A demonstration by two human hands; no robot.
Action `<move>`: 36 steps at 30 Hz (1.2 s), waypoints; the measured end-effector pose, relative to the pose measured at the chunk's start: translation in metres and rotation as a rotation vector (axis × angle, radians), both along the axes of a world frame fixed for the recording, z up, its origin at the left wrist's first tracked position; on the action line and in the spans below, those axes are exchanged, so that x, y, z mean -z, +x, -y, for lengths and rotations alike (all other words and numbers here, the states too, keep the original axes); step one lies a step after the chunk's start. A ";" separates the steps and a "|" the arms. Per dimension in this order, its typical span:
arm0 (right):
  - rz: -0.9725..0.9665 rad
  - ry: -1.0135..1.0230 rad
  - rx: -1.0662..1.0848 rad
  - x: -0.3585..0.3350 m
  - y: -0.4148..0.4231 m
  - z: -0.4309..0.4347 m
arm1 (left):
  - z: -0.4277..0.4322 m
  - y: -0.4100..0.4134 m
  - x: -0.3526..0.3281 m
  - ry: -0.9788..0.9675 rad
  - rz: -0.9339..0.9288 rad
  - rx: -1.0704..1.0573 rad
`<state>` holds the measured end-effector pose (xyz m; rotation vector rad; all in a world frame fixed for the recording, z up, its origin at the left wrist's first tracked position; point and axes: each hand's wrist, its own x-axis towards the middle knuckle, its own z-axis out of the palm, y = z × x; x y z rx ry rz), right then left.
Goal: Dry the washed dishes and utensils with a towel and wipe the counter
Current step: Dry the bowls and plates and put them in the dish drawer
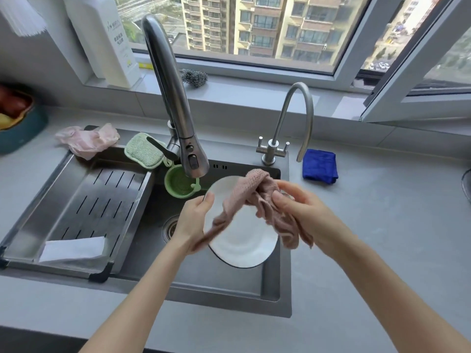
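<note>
We hold the plate (242, 240) by its left rim in the left hand (196, 220); the thumb lies on the near face and the fingers curl behind, so this grasp is closed on the rim. The plate hangs above the sink (204, 284), tilted with its face toward us.

The right hand (298, 210) clenches a bunched part of the towel (254, 197) at the plate's upper right edge, directly across the disc from the left grip. From that bunch the towel's long axis runs diagonally down the face toward the left wrist, and a loose tail hangs below the right palm.

The coming stroke depends on this relation: the uncovered face lies below the right grip and toward us; the right hand is the nearer to it, and the left hand only steadies the plate.

Materials: the plate is smooth, glossy, white, round and shallow, and we judge it slippery if wet; the towel is soft, pink, waffle-textured and limp.

Outward from the right grip, a folded blue cloth (319, 166) lies on the matte grey counter (382, 225), which we judge not yet wiped.
</note>
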<state>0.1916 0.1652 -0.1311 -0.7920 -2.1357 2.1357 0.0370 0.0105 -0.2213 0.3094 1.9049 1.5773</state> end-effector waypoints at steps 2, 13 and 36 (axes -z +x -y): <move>0.219 0.687 -0.069 0.014 -0.005 -0.013 | -0.005 0.002 0.001 0.048 0.047 -0.001; 0.154 0.922 -0.093 0.070 -0.030 0.058 | -0.039 0.029 -0.029 0.187 0.042 -0.083; -0.200 1.383 0.555 0.026 -0.002 -0.028 | -0.030 0.020 -0.063 0.321 -0.004 0.394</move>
